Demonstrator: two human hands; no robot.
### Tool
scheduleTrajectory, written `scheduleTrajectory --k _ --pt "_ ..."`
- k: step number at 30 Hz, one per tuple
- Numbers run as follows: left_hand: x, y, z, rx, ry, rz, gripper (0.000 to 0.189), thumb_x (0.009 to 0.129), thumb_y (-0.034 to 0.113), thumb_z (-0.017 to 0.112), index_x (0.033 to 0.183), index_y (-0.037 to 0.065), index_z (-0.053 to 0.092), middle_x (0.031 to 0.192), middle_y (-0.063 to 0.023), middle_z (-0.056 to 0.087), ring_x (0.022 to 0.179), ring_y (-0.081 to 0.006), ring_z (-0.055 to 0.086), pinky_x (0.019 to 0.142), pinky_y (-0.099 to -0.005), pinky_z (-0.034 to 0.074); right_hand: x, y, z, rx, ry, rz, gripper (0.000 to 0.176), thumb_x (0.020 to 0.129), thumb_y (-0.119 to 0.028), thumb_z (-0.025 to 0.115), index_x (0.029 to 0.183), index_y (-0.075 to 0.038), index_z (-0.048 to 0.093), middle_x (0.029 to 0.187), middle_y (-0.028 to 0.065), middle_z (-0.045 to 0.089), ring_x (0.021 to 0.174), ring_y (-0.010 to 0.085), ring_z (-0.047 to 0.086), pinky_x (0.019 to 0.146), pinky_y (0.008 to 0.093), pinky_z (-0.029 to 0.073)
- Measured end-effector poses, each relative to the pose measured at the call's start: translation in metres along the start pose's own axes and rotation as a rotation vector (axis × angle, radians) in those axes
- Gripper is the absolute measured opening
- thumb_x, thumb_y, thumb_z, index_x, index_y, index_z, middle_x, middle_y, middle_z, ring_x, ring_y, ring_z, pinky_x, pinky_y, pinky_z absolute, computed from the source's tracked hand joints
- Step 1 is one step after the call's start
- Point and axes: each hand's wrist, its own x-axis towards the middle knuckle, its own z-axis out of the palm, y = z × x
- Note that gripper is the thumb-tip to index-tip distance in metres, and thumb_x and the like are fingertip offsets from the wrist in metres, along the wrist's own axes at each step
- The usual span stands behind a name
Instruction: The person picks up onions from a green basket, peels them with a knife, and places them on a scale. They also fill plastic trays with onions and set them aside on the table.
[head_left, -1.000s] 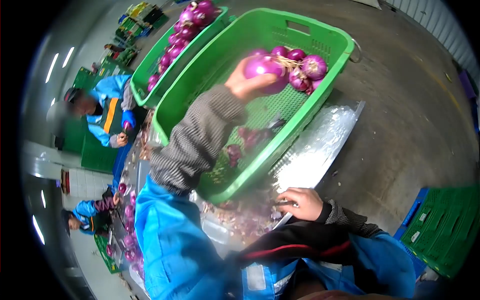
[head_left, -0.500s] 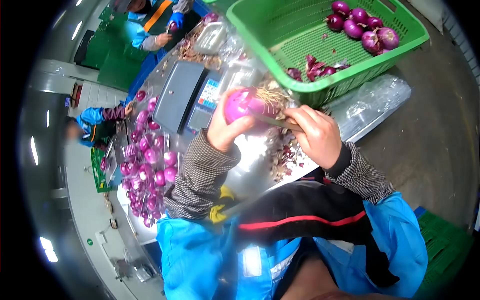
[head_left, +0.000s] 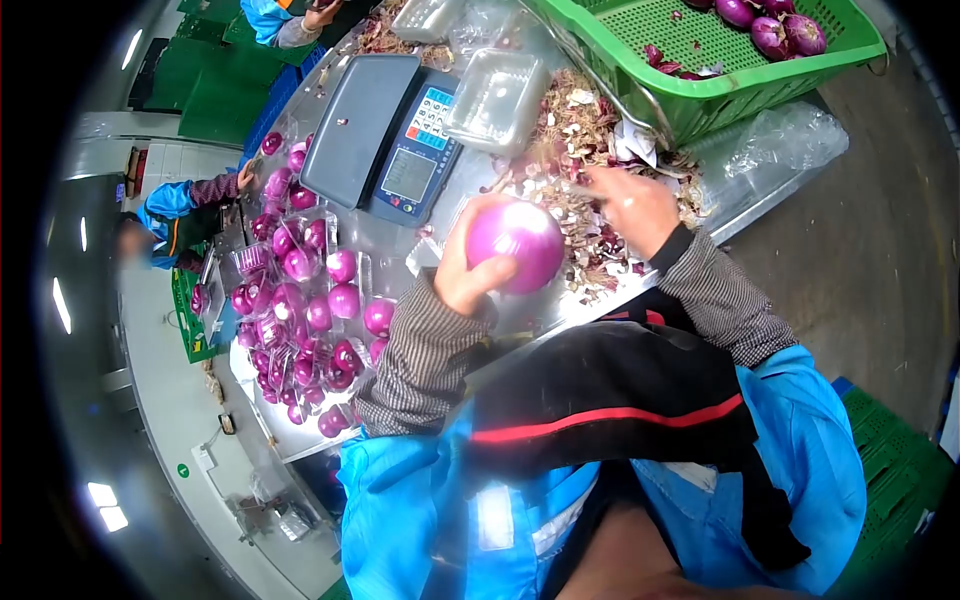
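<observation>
A large purple onion [head_left: 522,246] sits in my left hand [head_left: 474,262], fingers and thumb wrapped round its left side. No roots show on the side of it that faces up. To its right, my right hand [head_left: 640,208] is closed and blurred over the heap of onion skins and roots [head_left: 570,130]. A thin, smeared shape shows at its fingertips, too unclear to make out. Beyond the onion is a grey scale [head_left: 362,130], with a clear plastic tray [head_left: 497,100] at its right edge.
A green basket [head_left: 700,100] with several onions stands at the upper right. Many onions [head_left: 343,300], some in clear packs, lie on the left of the metal table. Two other people [head_left: 170,215] are at the left and top left. Plastic film [head_left: 790,140] lies below the basket.
The long roots seen on the held onion are gone from view. My right hand has moved away from the onion, and the blade it held is no longer clear. The camera view has shifted.
</observation>
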Motion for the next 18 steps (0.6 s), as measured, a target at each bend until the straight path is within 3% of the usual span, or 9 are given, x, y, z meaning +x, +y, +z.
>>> scheduleTrajectory --k 1,6,8,10,12,14,15,17,18 --pt "-0.002 0.004 -0.001 -0.04 -0.04 0.065 0.082 0.069 0.04 0.078 0.131 0.0 0.041 0.12 -0.013 0.055 0.116 -0.0242 0.054 0.099 -0.0386 0.045 -0.008 0.01 0.0 -0.014 -0.138 0.225 0.03 0.083 -0.005 0.058 0.112 -0.005 0.06 0.099 0.0096 0.069 0.082 0.0263 0.068 0.069 0.0365 0.056" --pt "0.007 -0.004 -0.014 0.169 0.097 0.07 0.077 0.073 0.026 0.078 0.133 0.002 0.037 0.121 -0.0142 0.055 0.111 -0.0245 0.058 0.096 -0.0379 0.048 -0.006 -0.016 -0.012 0.208 -0.084 0.313 0.035 0.085 -0.012 0.064 0.12 -0.01 0.059 0.104 0.0119 0.068 0.087 0.0309 0.067 0.073 0.0396 0.054" --pt "0.012 -0.017 -0.012 0.236 0.144 0.058 0.076 0.076 0.035 0.074 0.134 0.001 0.038 0.122 -0.0146 0.055 0.106 -0.0251 0.06 0.087 -0.0349 0.053 0.003 -0.035 -0.02 0.328 -0.089 0.269 0.038 0.087 -0.013 0.065 0.124 -0.008 0.058 0.109 0.0135 0.066 0.091 0.0291 0.067 0.077 0.0362 0.054" --pt "0.014 -0.006 0.005 -0.053 0.169 -0.137 0.071 0.087 0.047 0.062 0.136 0.001 0.038 0.12 -0.0154 0.058 0.096 -0.0262 0.065 0.075 -0.0328 0.057 0.015 -0.053 -0.038 0.541 -0.127 0.304 0.047 0.085 -0.016 0.068 0.13 -0.009 0.055 0.112 0.0142 0.064 0.095 0.0258 0.065 0.079 0.0343 0.053" --pt "0.024 -0.032 -0.019 -0.434 -0.095 -0.319 0.074 0.095 0.063 0.04 0.142 0.006 0.034 0.107 -0.0167 0.064 0.078 -0.0266 0.069 0.065 -0.034 0.059 0.018 -0.054 -0.042 0.664 -0.245 0.33 0.058 0.087 -0.019 0.068 0.139 -0.008 0.045 0.112 0.0119 0.062 0.095 0.0217 0.062 0.08 0.0355 0.051" --pt "0.022 -0.022 -0.01 -0.372 -0.178 -0.379 0.074 0.095 0.061 0.042 0.143 0.007 0.031 0.107 -0.0187 0.064 0.078 -0.0271 0.069 0.065 -0.0347 0.059 0.015 -0.046 -0.024 0.854 -0.24 0.395 0.059 0.09 -0.021 0.066 0.142 -0.007 0.041 0.11 0.0099 0.062 0.094 0.0214 0.061 0.08 0.0371 0.051" --pt "0.025 -0.004 0.005 -0.073 -0.028 -0.449 0.07 0.095 0.04 0.058 0.146 0.006 0.024 0.115 -0.0202 0.061 0.081 -0.0254 0.068 0.072 -0.0342 0.059 0.015 -0.037 -0.021 1.081 -0.278 0.514 0.056 0.094 -0.029 0.062 0.141 -0.007 0.042 0.099 0.0055 0.062 0.079 0.0138 0.057 0.068 0.029 0.047" --pt "0.028 -0.025 0.001 0.185 -0.117 0.122 0.098 0.076 0.008 0.078 0.15 0.006 0.014 0.133 -0.0182 0.048 0.112 -0.0248 0.058 0.096 -0.0374 0.05 0.014 -0.029 -0.022 1.446 -0.369 0.739 0.055 0.098 -0.041 0.056 0.14 -0.009 0.042 0.081 -0.0002 0.058 0.06 0.0052 0.05 0.052 0.0201 0.041" --pt "0.028 -0.031 0.006 0.251 -0.031 0.235 0.107 0.07 0.001 0.081 0.151 0.006 0.011 0.138 -0.017 0.044 0.122 -0.0246 0.052 0.103 -0.0384 0.045 0.013 -0.029 -0.023 1.596 -0.445 0.826 0.056 0.099 -0.044 0.053 0.141 -0.009 0.042 0.075 -0.0014 0.055 0.057 0.0041 0.047 0.048 0.0194 0.038"
